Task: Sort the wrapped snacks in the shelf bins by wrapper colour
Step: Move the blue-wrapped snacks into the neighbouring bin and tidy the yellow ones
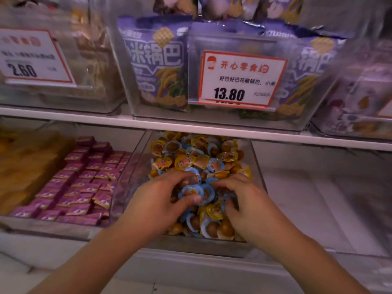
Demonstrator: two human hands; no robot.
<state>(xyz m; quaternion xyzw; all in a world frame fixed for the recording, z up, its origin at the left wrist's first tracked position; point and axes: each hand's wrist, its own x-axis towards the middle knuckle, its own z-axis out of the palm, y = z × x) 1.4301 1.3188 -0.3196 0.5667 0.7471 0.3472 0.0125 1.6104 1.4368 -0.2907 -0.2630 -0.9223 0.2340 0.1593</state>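
A clear shelf bin (257,179) on the lower shelf holds a heap of small round wrapped snacks. Yellow-wrapped ones (184,162) lie mostly toward the back, blue-wrapped ones (204,194) cluster in the middle and front. Both of my hands are inside the bin on the pile. My left hand (157,200) has its fingers curled around a bunch of blue-wrapped snacks, thumb pressing one. My right hand (239,198) is curled into the pile from the right, fingers among blue and yellow snacks; what it holds is hidden under the fingers.
To the left is a bin of purple wrapped squares (80,181), and further left a blurred bin of orange packs (23,166). Bags in clear bins with price tags (239,79) fill the upper shelf. Bare white shelf (318,198) lies to the right.
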